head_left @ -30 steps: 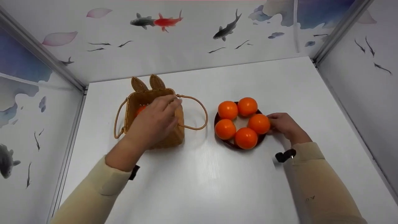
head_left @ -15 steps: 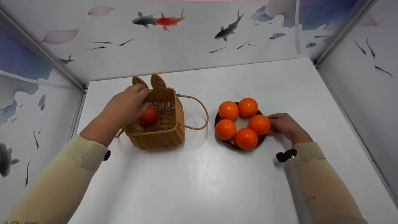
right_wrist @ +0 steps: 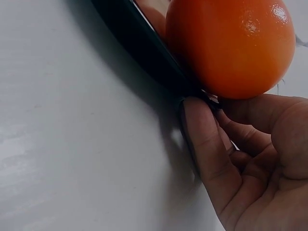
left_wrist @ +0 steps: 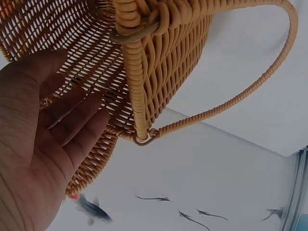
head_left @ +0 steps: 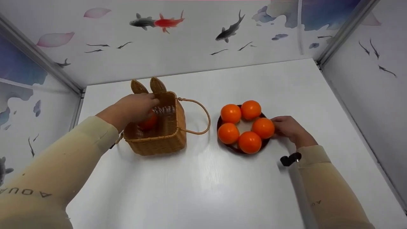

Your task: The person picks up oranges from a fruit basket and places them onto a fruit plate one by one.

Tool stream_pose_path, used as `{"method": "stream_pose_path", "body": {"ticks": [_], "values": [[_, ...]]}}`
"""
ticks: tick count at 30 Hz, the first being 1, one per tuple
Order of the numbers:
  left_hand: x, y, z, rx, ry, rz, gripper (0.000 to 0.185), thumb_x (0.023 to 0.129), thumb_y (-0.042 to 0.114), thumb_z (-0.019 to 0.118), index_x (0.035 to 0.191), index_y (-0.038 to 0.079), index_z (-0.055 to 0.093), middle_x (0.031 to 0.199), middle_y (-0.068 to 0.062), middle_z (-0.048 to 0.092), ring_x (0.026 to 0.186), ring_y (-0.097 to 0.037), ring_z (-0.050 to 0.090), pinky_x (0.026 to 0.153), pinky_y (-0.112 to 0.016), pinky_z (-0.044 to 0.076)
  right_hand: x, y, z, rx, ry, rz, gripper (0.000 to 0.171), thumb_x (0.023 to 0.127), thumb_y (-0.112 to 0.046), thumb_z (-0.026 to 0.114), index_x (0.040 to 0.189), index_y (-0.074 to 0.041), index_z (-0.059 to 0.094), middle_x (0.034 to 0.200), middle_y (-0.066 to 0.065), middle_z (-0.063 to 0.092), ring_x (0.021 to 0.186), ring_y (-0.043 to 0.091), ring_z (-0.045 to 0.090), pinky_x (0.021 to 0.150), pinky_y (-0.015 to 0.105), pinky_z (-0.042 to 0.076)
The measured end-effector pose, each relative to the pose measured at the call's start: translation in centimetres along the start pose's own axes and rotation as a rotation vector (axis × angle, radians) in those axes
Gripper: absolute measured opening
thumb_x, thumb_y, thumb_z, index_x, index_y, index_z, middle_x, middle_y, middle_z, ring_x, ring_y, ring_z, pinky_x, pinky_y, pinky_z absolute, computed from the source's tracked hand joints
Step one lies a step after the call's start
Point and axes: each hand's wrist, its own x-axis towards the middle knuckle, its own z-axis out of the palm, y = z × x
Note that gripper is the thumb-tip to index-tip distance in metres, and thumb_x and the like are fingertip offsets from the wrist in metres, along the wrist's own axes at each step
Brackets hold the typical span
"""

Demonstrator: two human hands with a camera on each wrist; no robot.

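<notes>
A brown wicker basket (head_left: 155, 144) with two ear-shaped flaps stands on the left of the table, its mouth facing up. My left hand (head_left: 135, 106) reaches over its left rim, fingers inside the opening near the back. In the left wrist view those fingers (left_wrist: 79, 118) are loosely bent with nothing between them. One orange (head_left: 148, 123) lies in the basket below the hand and partly hidden by it. On the right, my right hand (head_left: 291, 128) pinches the rim of a dark round plate (right_wrist: 144, 53) between thumb and fingers, close beside an orange (right_wrist: 233, 45).
Several oranges (head_left: 250, 142) form a ring on the plate. A looped handle (head_left: 208, 116) sticks out from the basket's right side toward the plate. White panels (head_left: 197, 41) printed with fish enclose the white table (head_left: 197, 187) at the back and sides.
My left hand has shifted left from the basket's right half to its left rim, then a little lower, uncovering the basket's inside. The right hand keeps its hold on the plate.
</notes>
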Motion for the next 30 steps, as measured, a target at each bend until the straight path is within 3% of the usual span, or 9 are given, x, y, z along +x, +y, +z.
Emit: {"method": "stream_pose_path", "body": {"ticks": [5,13,17,21,30], "values": [[1.6,0.3,-0.1,0.015,-0.092,-0.01,0.037,0.097,0.017,0.068,0.133,0.011,0.06,0.13,-0.016,0.06,0.118,-0.036,0.064,0.103,-0.057,0.054,0.0,0.0,0.2,-0.005,0.001,-0.017,0.047,0.104,-0.033,0.058,0.142,-0.006,0.06,0.13,0.011,0.064,0.101,0.016,0.067,0.087,0.024,0.058],[3.0,0.9,0.9,0.027,-0.159,-0.013,0.048,0.098,0.019,0.068,0.145,0.013,0.057,0.138,-0.016,0.06,0.123,-0.037,0.063,0.106,-0.059,0.051,0.2,0.2,0.3,0.01,0.005,-0.024,0.045,0.104,-0.03,0.057,0.141,-0.005,0.061,0.127,0.01,0.066,0.098,0.014,0.068,0.086,0.023,0.058],[2.7,1.2,1.2,0.016,-0.202,-0.01,0.045,0.097,0.017,0.071,0.14,0.014,0.06,0.13,-0.012,0.061,0.112,-0.031,0.063,0.106,-0.058,0.052,0.3,0.3,0.2,0.009,0.001,-0.038,0.045,0.104,-0.029,0.056,0.141,-0.004,0.061,0.121,0.006,0.067,0.095,0.013,0.067,0.084,0.023,0.058],[2.5,1.6,1.2,0.017,-0.197,-0.004,0.035,0.091,0.012,0.074,0.125,0.018,0.065,0.117,-0.005,0.062,0.103,-0.025,0.06,0.102,-0.051,0.055,0.4,0.6,0.1,0.022,-0.002,-0.023,0.045,0.105,-0.028,0.055,0.142,-0.003,0.06,0.118,0.003,0.067,0.094,0.011,0.066,0.083,0.023,0.058],[3.1,1.6,1.9,-0.009,-0.222,-0.049,0.032,0.09,0.013,0.077,0.122,0.01,0.069,0.116,-0.009,0.067,0.103,-0.026,0.062,0.103,-0.053,0.054,-0.2,0.4,0.1,0.024,0.021,-0.038,0.043,0.104,-0.029,0.057,0.138,-0.004,0.063,0.115,0.003,0.067,0.093,0.013,0.065,0.082,0.023,0.057]]}}
